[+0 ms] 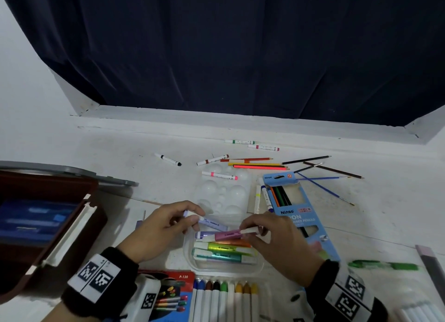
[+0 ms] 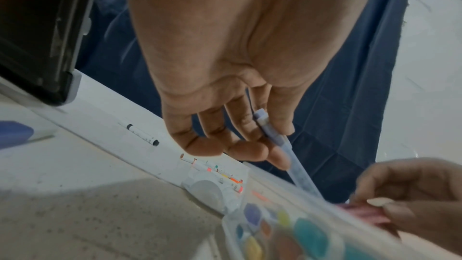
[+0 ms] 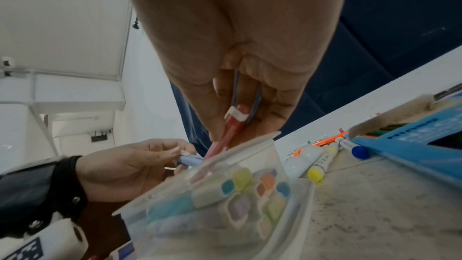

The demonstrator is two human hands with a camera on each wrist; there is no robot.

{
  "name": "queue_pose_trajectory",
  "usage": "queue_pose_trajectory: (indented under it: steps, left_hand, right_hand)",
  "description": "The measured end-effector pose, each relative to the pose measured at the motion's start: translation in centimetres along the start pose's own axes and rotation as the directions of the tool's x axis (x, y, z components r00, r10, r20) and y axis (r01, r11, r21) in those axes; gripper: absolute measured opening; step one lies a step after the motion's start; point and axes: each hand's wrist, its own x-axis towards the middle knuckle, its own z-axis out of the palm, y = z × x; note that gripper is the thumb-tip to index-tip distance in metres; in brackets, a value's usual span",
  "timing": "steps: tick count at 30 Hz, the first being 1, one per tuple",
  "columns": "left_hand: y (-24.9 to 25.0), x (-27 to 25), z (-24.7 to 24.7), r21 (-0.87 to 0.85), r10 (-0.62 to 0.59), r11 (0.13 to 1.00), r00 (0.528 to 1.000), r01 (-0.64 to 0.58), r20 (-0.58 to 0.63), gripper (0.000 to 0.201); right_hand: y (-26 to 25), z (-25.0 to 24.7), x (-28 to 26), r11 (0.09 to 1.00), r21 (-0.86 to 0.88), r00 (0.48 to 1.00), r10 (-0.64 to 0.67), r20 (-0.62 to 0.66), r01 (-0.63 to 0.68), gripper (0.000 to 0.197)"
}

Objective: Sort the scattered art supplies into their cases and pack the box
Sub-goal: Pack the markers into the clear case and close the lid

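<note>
P-120 crayon box (image 1: 177,288) nearest; left hand (image 1: 159,227) grips lilac STABILO highlighter (image 1: 213,223); right hand (image 1: 277,239) grips pink highlighter (image 1: 227,235).

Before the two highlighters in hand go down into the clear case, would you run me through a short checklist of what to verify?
1. Left hand grips the lilac highlighter: ok, fingers and thumb curl round its cap end.
2. Right hand grips the pink highlighter: ok.
3. Clear case open on top: ok; no lid shows over it.
4. Room left in the case: cannot tell; orange, yellow, teal and purple highlighters already lie stacked inside.
5. The two held highlighters kept apart: not ok, their bodies cross above the case.
6. Caps on both: cannot tell.
</note>
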Motion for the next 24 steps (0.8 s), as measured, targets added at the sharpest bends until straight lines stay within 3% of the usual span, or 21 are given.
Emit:
queue_pose_trajectory:
  steps: [6, 12, 19, 24]
  left_hand:
    - [0.7, 0.7, 0.2, 0.243, 0.069, 0.966, 0.993, -0.091, 0.100, 0.014]
    - [0.2, 1.5, 0.3, 0.514, 0.172, 0.831, 0.977, -0.212, 0.125, 0.012]
    - [0.2, 1.1, 0.6, 0.687, 0.189, 0.687, 0.971, -0.237, 0.146, 0.019]
    - [0.1, 1.4, 0.9, 0.693, 0.143, 0.692, 0.979, -0.203, 0.144, 0.023]
  right_hand:
    - [0.0, 1.0, 0.4, 0.978, -0.164, 0.991, -0.117, 0.069, 0.127, 0.013]
    - [-0.6, 1.0, 0.8, 0.959, -0.237, 0.982, -0.125, 0.141, 0.156, 0.016]
    - [-1.2, 0.9, 1.0, 0.943, -0.311, 0.979, -0.062, 0.192, 0.121, 0.022]
    - [-1.5, 0.8, 1.1, 0.941, -0.326, 0.977, -0.026, 0.210, 0.095, 0.025]
